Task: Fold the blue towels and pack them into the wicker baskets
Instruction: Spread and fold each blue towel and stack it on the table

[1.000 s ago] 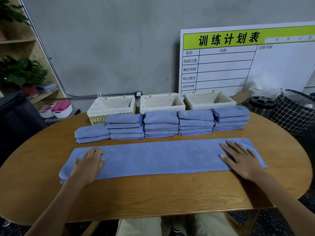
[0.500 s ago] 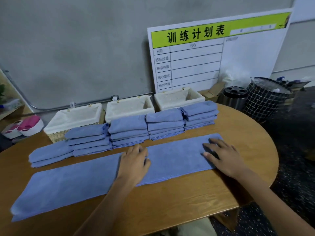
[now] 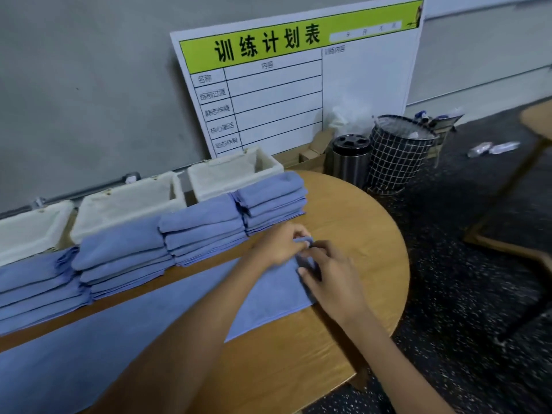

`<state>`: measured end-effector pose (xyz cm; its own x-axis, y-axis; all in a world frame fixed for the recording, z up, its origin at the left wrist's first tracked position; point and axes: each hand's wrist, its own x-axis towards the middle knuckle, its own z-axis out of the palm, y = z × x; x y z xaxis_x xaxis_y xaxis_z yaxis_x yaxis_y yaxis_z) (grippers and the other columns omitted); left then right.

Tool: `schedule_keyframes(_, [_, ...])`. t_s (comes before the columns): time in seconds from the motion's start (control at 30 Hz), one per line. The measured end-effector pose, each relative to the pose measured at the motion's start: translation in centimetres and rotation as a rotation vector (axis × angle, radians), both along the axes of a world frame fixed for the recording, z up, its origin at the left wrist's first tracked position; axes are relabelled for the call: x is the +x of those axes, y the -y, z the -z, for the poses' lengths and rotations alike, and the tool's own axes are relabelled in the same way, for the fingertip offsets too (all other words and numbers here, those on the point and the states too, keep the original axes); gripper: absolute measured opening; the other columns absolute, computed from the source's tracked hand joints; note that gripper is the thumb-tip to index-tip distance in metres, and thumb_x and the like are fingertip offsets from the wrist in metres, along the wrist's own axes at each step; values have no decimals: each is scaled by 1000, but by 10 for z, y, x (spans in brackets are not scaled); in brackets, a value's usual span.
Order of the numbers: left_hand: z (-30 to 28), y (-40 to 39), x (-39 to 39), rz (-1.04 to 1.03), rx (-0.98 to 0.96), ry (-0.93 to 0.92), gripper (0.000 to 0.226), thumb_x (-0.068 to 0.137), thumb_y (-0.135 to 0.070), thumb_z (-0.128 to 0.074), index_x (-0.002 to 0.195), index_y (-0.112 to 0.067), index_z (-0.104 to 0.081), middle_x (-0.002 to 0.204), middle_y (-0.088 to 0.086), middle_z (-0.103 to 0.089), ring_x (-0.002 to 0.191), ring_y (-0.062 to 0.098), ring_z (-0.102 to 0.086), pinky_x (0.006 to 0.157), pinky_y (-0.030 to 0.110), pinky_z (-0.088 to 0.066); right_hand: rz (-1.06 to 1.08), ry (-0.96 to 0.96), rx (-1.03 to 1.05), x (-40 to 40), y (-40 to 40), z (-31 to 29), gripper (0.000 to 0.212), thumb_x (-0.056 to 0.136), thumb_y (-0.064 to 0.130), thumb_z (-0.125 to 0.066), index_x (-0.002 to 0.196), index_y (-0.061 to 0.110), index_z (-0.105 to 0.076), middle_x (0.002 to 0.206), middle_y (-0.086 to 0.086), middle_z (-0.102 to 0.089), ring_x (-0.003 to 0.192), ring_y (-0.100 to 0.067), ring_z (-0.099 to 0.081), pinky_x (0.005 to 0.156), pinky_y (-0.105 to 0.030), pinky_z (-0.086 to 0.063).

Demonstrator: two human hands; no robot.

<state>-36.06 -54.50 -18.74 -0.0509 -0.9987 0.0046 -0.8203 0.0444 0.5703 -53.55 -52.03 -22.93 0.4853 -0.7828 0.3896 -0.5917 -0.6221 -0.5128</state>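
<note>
Both hands, left hand point(image 3: 279, 245) and right hand point(image 3: 330, 274), pinch the 3 o'clock end of the soft, limp long blue towel point(image 3: 167, 318) on the wooden oval desk point(image 3: 358, 222), best gripped at its corners.

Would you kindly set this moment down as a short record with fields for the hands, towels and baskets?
left hand: pinches the far right corner of the long towel
right hand: grips that towel's right end
long towel: lies in a strip along the table
folded stacks: in a row behind the strip
wicker baskets: three, white-lined, no towels inside
</note>
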Motion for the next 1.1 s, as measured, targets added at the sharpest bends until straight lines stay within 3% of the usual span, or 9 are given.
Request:
schedule_keyframes(0.1, [-5, 4, 5, 16, 17, -183, 22, 90, -2, -67, 85, -23, -63, 82, -9, -68, 76, -1, -61, 76, 25, -48, 52, 48, 51, -2, -1, -6, 39, 92, 36, -65, 127, 22, -55, 122, 0, -53, 98, -27, -58, 77, -39, -43])
schedule_keyframes(0.23, [-16, -5, 7, -22, 21, -382, 17, 93, -2, -65, 100, -14, -56, 79, -7, -64, 68, -2, -54, 68, 15, -42, 159, 49, 121, 1, 0, -7, 55, 90, 47, -66, 131, 14, -52, 115, -4, -56, 107, -27, -54, 86, -42, -42])
schedule_keyframes(0.3, [-17, -9, 10, -40, -11, -461, 20, 93, -4, -67, 108, -12, -56, 86, -8, -68, 67, -8, -56, 67, 10, -43, 181, -1, 134, 3, 1, -9, 32, 91, 50, -63, 97, 19, -58, 94, 0, -53, 93, -30, -53, 78, -40, -39])
schedule_keyframes(0.4, [-16, -12, 14, -76, -101, -453, 21, 91, -7, -71, 109, -14, -62, 76, -14, -67, 56, -4, -45, 61, 10, -39, 151, 44, 195, 0, 0, -17, 47, 91, 43, -64, 63, 23, -32, 69, 7, -36, 70, -23, -41, 68, -35, -30])
schedule_keyframes(0.5, [-16, -12, 14, -93, -159, -424, 22, 88, -9, -75, 106, -18, -67, 78, -11, -67, 57, -4, -49, 64, 12, -42, 123, 262, 344, -7, -2, -19, 41, 89, 39, -67, 66, 15, -44, 60, -3, -47, 59, -26, -47, 57, -42, -37])
schedule_keyframes(0.63, [-23, -14, 10, -103, -201, -336, 26, 85, -20, -80, 103, -34, -69, 78, -17, -71, 67, 3, -60, 74, 26, -49, 65, 552, 495, -9, -18, -24, 34, 86, 41, -66, 82, 8, -57, 76, -16, -63, 71, -34, -61, 63, -53, -52])
schedule_keyframes(0.93, [-78, -82, 63, -165, -142, -764, 32, 98, 4, -50, 121, -15, -62, 92, 7, -66, 64, 14, -65, 53, 23, -51, -64, 782, 511, 56, -75, -74, 16, 89, 16, -63, 75, 11, -57, 65, 6, -53, 62, -8, -47, 59, -30, -40])
schedule_keyframes(1.03, [-98, -131, 106, -215, -83, -1033, 30, 101, -18, -38, 120, -17, -60, 96, 12, -64, 74, 19, -66, 64, 29, -57, -156, 746, 533, 104, -107, -95, 23, 89, 13, -64, 70, 13, -51, 57, 6, -46, 55, -13, -44, 52, -30, -35])
schedule_keyframes(1.1, [-107, -169, 143, -249, -73, -1150, 47, 103, -44, -30, 124, -15, -59, 98, 16, -65, 79, 25, -66, 71, 36, -58, -227, 705, 546, 139, -132, -104, 24, 89, 15, -64, 70, 12, -50, 56, 3, -44, 53, -19, -44, 51, -33, -34])
